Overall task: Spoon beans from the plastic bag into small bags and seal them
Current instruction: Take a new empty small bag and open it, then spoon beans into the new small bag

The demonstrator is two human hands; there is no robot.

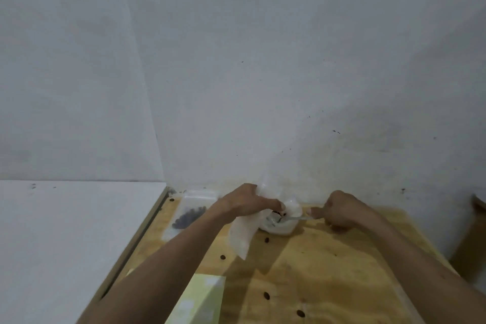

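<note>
My left hand (249, 201) grips a small clear bag (243, 234) that hangs limp from my fingers down toward the wooden table (328, 271). Just right of it sits the larger plastic bag (281, 225), bunched and open, with a few dark beans showing at its mouth. My right hand (342, 212) is closed on the handle of a metal spoon (294, 218) whose bowl reaches left into that bag's opening. Another clear small bag (190, 214) holding dark beans lies flat at the table's far left corner.
Loose beans (267, 295) lie scattered across the table. A pale green flat packet (200, 300) rests at the near left edge. A white surface (65, 244) adjoins the table on the left, white walls stand behind, and a wooden piece (470, 239) is at the right.
</note>
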